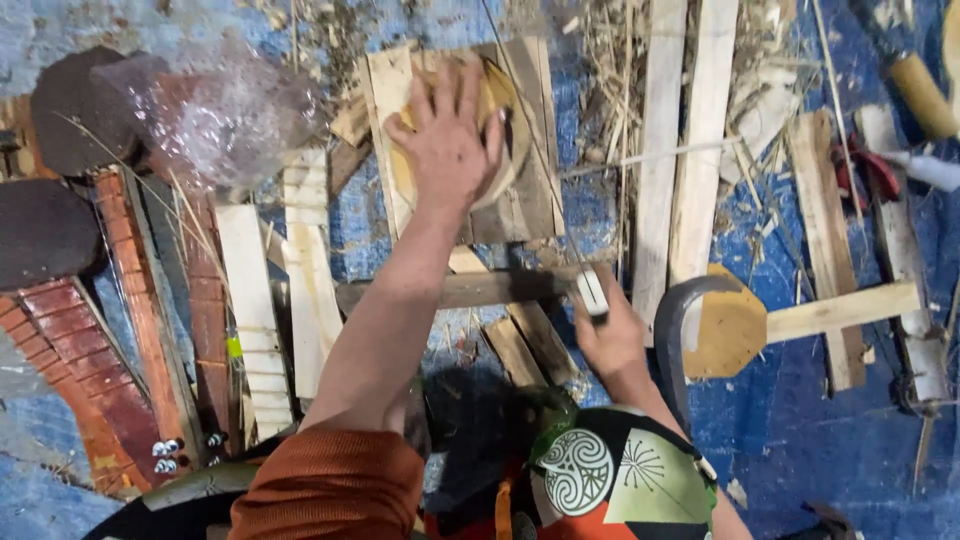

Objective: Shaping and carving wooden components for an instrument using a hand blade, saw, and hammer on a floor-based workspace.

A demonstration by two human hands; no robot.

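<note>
two bare hands are at work over a blue tarp (800,440) strewn with wood scraps and straw. the left hand (447,135) lies flat with its fingers spread wide, palm pressed down on a round yellowish wooden disc (508,120) that rests on a small pallet-like board (530,200) of nailed slats, near the top middle of the view. the right hand (608,335) is closed around the pale handle of a thin saw (592,292), whose slender blade runs up and away across the board towards the disc; the fingers are wrapped tight on the handle. a dark wooden bar (480,288) lies crosswise just below the board, between the two hands. to the right stand two long pale planks (680,150), side by side, and beyond them a shorter plank (825,230) and a red-handled tool (865,170), partly hidden. an octagonal wooden piece on a stick (735,325) lies near the right hand, with a curved dark metal band (672,320) just beside it. on the left lie reddish brick-patterned strips (75,340), pale notched slats (255,330) and a crumpled clear plastic bag (215,115). the person's sleeve (335,480) is rust orange.
</note>
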